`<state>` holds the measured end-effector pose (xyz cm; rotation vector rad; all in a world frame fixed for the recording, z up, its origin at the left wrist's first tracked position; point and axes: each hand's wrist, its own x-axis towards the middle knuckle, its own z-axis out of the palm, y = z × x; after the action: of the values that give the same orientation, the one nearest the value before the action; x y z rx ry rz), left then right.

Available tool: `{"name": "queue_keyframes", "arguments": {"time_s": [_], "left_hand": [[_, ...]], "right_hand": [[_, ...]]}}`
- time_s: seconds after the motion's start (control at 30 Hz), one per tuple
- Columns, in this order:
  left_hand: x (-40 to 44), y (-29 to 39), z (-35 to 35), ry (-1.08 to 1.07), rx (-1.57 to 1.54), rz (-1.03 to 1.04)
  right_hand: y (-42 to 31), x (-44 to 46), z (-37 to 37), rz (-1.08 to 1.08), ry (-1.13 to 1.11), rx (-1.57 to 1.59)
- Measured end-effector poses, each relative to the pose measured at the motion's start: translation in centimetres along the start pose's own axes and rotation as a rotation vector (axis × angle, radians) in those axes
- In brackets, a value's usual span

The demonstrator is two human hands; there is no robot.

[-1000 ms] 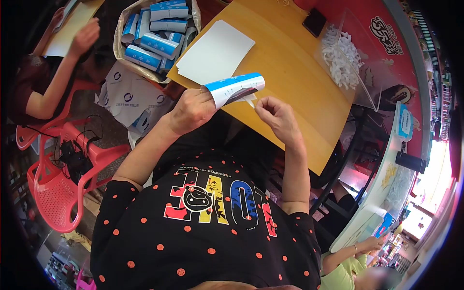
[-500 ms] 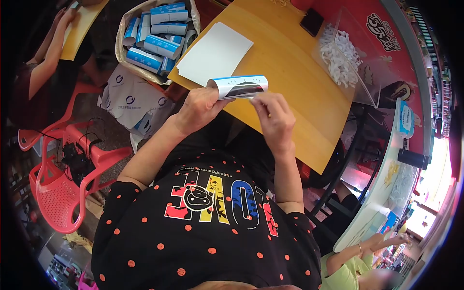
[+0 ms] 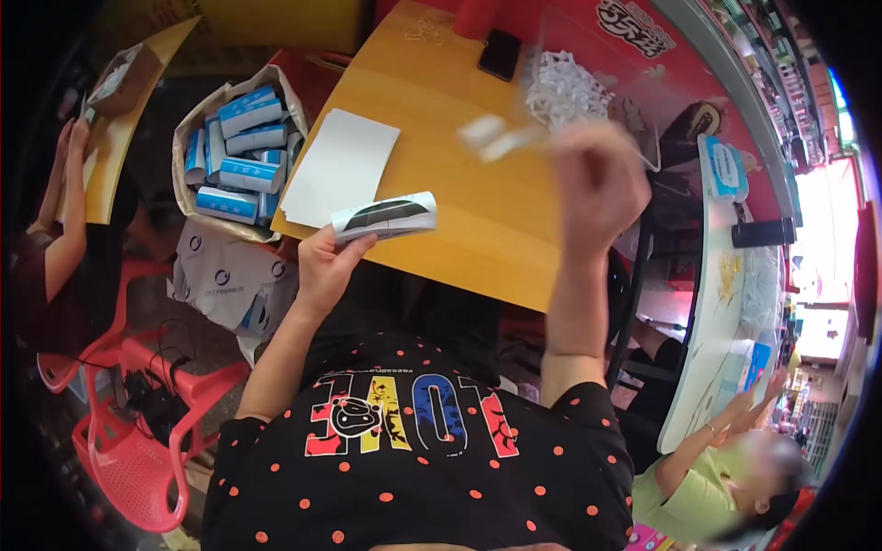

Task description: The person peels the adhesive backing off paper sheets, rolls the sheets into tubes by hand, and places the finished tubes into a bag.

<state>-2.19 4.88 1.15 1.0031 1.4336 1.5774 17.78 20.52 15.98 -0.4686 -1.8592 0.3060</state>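
A rolled printed sheet [image 3: 384, 217], white with a dark picture, is held by my left hand [image 3: 323, 266], thumb and fingers closed on its left end above the table's front edge. My right hand [image 3: 602, 174] is raised over the right side of the table [image 3: 496, 230] and smeared by motion. Near its fingertips is a blurred white strip [image 3: 501, 142]; the grip on it is not clear. A stack of white sheets [image 3: 340, 165] lies on the table behind the rolled sheet. White strips [image 3: 565, 87] are heaped in a clear box at the back right.
To the left, a lined bag [image 3: 188, 216] holds several blue-and-white rolls. A black phone [image 3: 501, 55] lies at the table's back. Red chairs [image 3: 138, 477] stand at lower left. One person [image 3: 64, 248] works at far left, another [image 3: 689, 487] at lower right.
My right hand has moved away from the rolled sheet to the right, and a white strip now shows near it. My left hand keeps the roll, lower and further left. The view has shifted.
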Motion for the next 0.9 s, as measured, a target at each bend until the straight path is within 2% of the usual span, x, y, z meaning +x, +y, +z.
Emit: {"name": "queue_keyframes", "arguments": {"time_s": [0.07,0.1,0.17,0.2,0.27,0.33,0.4,0.47,0.6,0.7,0.77,0.9], "left_hand": [[0.4,0.0,-0.3,0.002,-0.231,-0.101],[0.5,0.2,-0.2,0.032,-0.371,-0.157],[0.6,0.4,-0.4,0.032,-0.486,-0.194],[0.7,0.9,-0.4,0.035,-0.535,-0.201],[1.4,1.1,-0.4,0.102,-0.555,-0.186],[1.4,0.8,-0.7,0.087,-0.584,-0.225],[1.8,1.0,-0.4,0.11,-0.58,-0.229],[2.0,0.8,-0.1,0.124,-0.569,-0.232],[2.2,0.6,0.5,0.087,-0.516,-0.235],[2.1,0.8,1.0,0.092,-0.477,-0.215],[2.1,0.7,1.1,0.087,-0.487,-0.215],[2.1,0.4,1.1,0.076,-0.445,-0.201]], "right_hand": [[7.3,3.1,-1.2,0.024,0.237,-0.157],[12.4,3.6,-3.0,0.273,0.177,-0.17],[18.0,3.9,-5.1,0.257,-0.188,-0.824],[22.3,1.8,-6.3,0.091,-0.151,-0.953],[17.0,1.2,-3.3,0.063,0.005,-0.641],[9.1,-1.1,0.2,0.409,-0.126,-0.332],[4.0,-4.7,2.5,0.505,-0.219,-0.005],[2.1,-8.1,5.0,0.548,-0.228,0.222],[0.5,-10.1,6.9,0.655,-0.2,0.153],[0.9,-10.8,7.5,0.732,-0.19,0.225],[0.9,-11.0,7.7,0.916,-0.104,0.462],[1.4,-11.3,7.9,1.059,-0.068,0.578]]}}
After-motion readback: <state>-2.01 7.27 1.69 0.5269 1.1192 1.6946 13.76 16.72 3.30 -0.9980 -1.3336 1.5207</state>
